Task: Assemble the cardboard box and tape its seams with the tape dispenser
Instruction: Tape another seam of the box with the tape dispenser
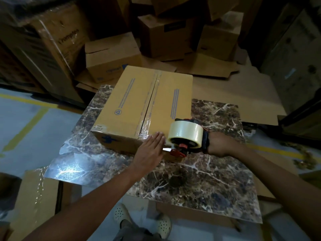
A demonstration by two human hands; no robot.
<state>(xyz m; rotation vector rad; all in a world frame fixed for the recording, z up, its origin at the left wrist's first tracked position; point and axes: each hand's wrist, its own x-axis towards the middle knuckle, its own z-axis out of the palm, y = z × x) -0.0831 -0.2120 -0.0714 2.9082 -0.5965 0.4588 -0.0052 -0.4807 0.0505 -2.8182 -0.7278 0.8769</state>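
Observation:
A closed cardboard box (132, 101) with blue print sits on a marble-patterned tabletop (199, 171). Clear tape runs along its centre seam and over the near edge. My left hand (151, 149) lies flat with straight fingers on the box's near front face, pressing the tape end down. My right hand (220, 144) grips the handle of a red and black tape dispenser (184, 138) carrying a roll of clear tape. The dispenser's blade end sits against the box's near right corner, just right of my left fingertips.
Stacked cardboard boxes (112, 54) crowd the floor behind the table. Flattened cardboard sheets (243, 94) lie to the right and more cardboard (34, 197) sits at lower left. Yellow floor lines (26, 126) run on the left. My feet in pale shoes (163, 223) stand below the table edge.

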